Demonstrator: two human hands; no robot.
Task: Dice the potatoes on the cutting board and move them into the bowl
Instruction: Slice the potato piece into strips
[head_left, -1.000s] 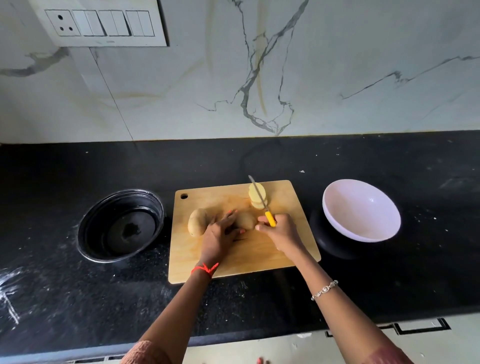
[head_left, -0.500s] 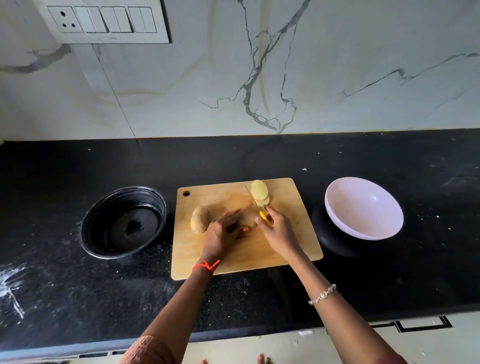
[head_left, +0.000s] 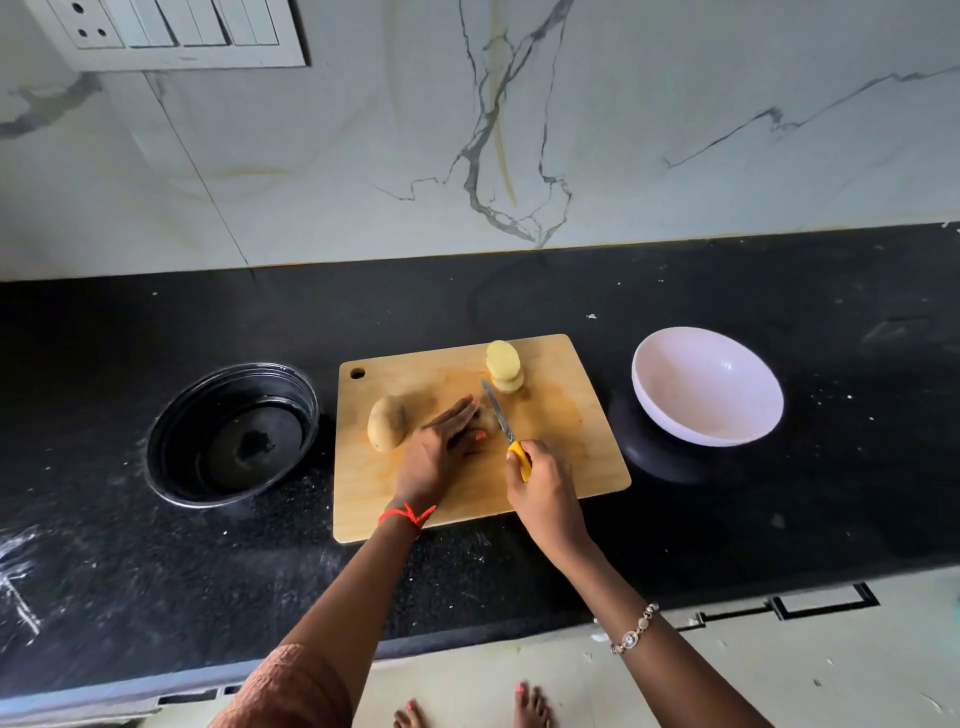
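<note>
A wooden cutting board (head_left: 566, 457) lies on the black counter. On its left part sits a whole brown potato (head_left: 386, 422). My left hand (head_left: 441, 451) presses down on a potato piece (head_left: 486, 415) in the board's middle, mostly hidden under my fingers. My right hand (head_left: 543, 486) grips a yellow-handled knife (head_left: 503, 422); its blade lies along the right side of that piece. A small stack of pale potato slices (head_left: 504, 366) stands at the board's far edge. The white bowl (head_left: 706, 387) sits empty to the right of the board.
A black round bowl (head_left: 231, 434) stands left of the board. The black counter (head_left: 779, 519) is speckled with white dust. A marble wall with a switch panel (head_left: 166, 31) rises behind. My bare feet (head_left: 530, 706) show on the floor below the counter edge.
My right hand has drawn the knife back from the slice stack and set the blade beside the piece under my left hand. My left hand still covers the piece.
</note>
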